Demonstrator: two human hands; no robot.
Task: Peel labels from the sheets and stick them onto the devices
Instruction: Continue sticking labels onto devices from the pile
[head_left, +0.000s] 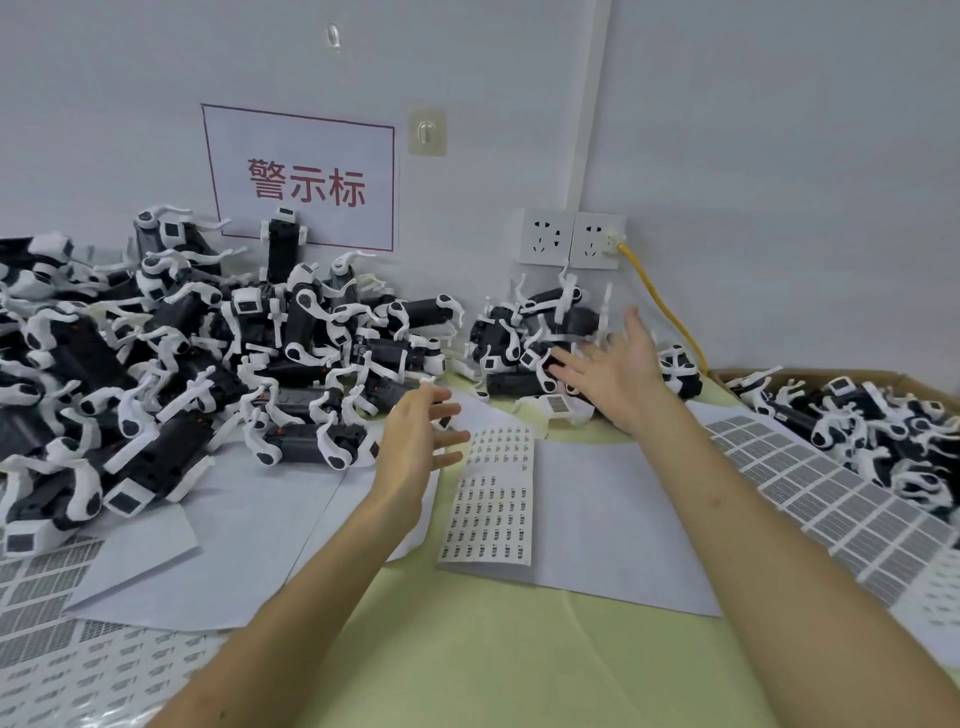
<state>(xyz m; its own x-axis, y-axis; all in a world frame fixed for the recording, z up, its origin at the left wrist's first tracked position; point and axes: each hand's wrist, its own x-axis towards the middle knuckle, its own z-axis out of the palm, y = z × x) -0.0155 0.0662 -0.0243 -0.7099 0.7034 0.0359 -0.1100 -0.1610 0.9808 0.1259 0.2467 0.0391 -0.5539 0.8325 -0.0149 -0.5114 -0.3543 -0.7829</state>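
A big pile of black-and-white devices (171, 364) covers the table's left and back. A smaller heap of devices (524, 332) lies against the wall under the sockets. My right hand (613, 369) reaches out over that heap with fingers spread, holding nothing. My left hand (415, 441) hovers open above the table, just left of a sheet of small labels (493, 499). A white device with a barcode label (556, 405) lies under my right hand. A sheet of larger grey labels (831, 493) lies to the right.
A cardboard box (883, 379) at the right holds more devices. Blank backing sheets (613, 519) and used label sheets (62, 649) cover the green tabletop (493, 665). Wall sockets (571, 239) with a yellow cable (665, 306) sit behind the heap. A red-lettered sign (306, 182) hangs on the wall.
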